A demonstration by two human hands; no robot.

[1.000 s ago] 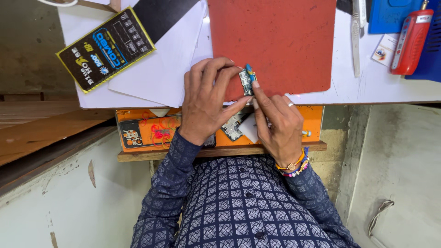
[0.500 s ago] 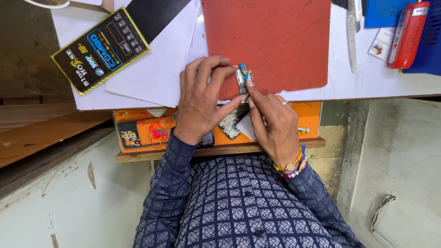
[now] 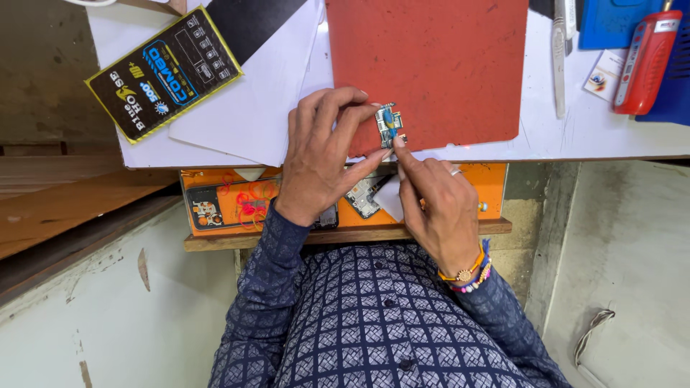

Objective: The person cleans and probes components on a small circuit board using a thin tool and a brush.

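The left hand [image 3: 323,154] pinches a small circuit board [image 3: 389,126] in a narrow grip, fingertips on its edges, while the right hand [image 3: 435,205] presses an index fingertip against its lower end. The board sits over the near edge of the red mat [image 3: 438,65], close to the table's [image 3: 560,136] front edge. It looks light, stiff and fragile, best held by its bare edges, away from the parts. Below the table edge an orange tray [image 3: 230,205] holds phone parts. A black packet [image 3: 162,72] lies at the left, a red tool [image 3: 643,61] at the right corner.
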